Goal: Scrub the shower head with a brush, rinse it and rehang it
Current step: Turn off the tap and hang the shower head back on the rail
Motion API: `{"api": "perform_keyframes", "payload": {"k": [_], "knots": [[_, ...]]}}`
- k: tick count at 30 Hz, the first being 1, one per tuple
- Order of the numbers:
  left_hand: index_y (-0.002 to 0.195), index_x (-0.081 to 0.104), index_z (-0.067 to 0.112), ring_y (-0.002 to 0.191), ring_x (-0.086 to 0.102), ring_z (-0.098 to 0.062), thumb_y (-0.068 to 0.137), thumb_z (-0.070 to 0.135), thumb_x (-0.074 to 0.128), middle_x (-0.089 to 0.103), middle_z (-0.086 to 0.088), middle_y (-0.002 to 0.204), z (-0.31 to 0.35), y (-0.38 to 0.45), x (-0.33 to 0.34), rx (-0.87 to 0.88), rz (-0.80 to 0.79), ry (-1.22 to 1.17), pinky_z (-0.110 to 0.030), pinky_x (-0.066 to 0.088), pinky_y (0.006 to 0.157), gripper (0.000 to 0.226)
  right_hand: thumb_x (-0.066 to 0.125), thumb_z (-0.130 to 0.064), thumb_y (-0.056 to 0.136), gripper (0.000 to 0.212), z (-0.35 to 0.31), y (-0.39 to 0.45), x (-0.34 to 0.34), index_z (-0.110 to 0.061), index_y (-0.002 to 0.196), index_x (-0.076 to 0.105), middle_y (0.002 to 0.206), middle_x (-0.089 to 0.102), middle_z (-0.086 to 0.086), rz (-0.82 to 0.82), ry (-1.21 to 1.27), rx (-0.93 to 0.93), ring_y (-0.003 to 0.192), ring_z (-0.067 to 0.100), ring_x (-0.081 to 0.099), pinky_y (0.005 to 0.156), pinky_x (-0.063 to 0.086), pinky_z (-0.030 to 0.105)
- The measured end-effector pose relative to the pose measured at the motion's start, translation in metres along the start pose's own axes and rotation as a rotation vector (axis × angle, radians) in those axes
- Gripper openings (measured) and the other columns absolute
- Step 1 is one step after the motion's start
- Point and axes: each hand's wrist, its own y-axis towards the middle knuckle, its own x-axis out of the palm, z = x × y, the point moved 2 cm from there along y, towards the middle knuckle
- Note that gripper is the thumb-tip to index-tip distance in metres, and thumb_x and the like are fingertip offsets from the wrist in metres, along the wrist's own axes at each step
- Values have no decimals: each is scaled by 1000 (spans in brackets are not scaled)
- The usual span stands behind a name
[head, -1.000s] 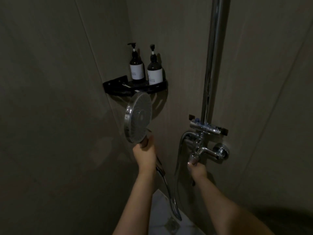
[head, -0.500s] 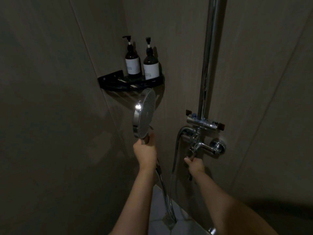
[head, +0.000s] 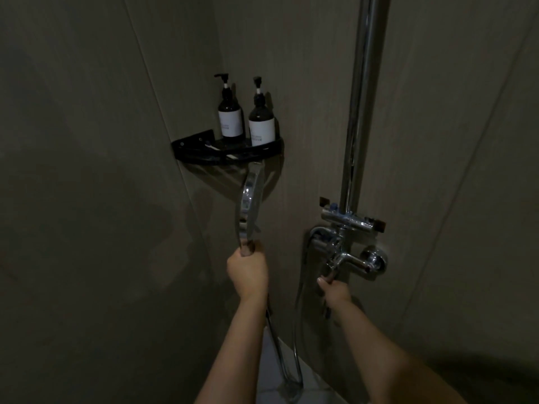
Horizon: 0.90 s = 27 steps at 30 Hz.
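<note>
A: Where is the round chrome shower head held?

B: It is gripped by its handle in the left hand, fingers wrapped shut around it, and held upright and edge-on just below the black corner shelf. The right hand is closed on the lever beneath the chrome mixer tap.

A: How is the head expected to handle?

B: It is judged rigid and fairly light, but slick where the chrome is wet. The handle is the best place to be held; the flexible metal hose hanging in a loop to the floor would drag and twist against the wrist.

A: No water is seen?

B: None can be made out, and no brush is visible either.

A: And the room?

B: A dim shower corner is shown, walled in large matte grey tiles, with pale floor tiles glimpsed below. Two dark pump bottles with white labels are stood on the shelf, close above the head, so they could be knocked. A vertical chrome riser pipe is fixed above the tap
</note>
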Motion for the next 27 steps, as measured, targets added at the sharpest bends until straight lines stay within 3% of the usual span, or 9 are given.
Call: {"api": "perform_keyframes", "payload": {"k": [3,7,11,13,18,22,27], "knots": [[57,54,11,59,49,-25,84,17,57,52,-6,56,-1,0,-2,-13,46,54,-31,37,58,28,57,-17,91,34,1,2,0,9,111,61,90,56,17,-18,-15,6,87,24,51,74,35,28],[66,61,6,66,54,-28,85,19,57,56,-10,62,-3,-2,-6,12,84,99,-30,36,63,23,56,-17,92,31,3,4,0,7,111,62,102,63,27,-7,-13,19,88,27,54,74,35,29],[75,66,-2,74,60,-33,84,18,57,66,-22,77,-6,-1,-9,3,104,118,-34,40,65,23,56,-16,92,14,4,5,2,-5,85,63,75,56,14,-13,38,45,76,24,51,59,36,28],[77,67,-3,79,62,-36,83,17,57,67,-24,80,-7,-1,-9,6,112,126,-35,42,66,24,57,-16,91,13,5,6,4,-6,86,64,79,57,16,-19,52,58,80,26,52,55,33,25],[73,66,-2,76,62,-36,83,18,57,62,-19,70,-7,-1,-9,-9,107,136,-33,39,64,23,57,-14,90,25,4,4,4,4,107,63,87,58,18,-22,43,48,83,27,52,67,39,32],[75,67,1,80,63,-34,83,17,58,66,-21,79,-11,-1,-8,-43,74,150,-35,46,69,20,58,-13,89,25,3,3,3,5,106,64,89,64,22,-1,48,43,83,30,58,73,43,33],[79,67,-1,82,64,-35,83,17,57,67,-22,81,-16,-3,-9,-74,47,162,-36,47,69,21,58,-11,89,26,0,-5,3,7,107,63,92,62,21,2,49,43,85,25,51,76,38,33]]}}
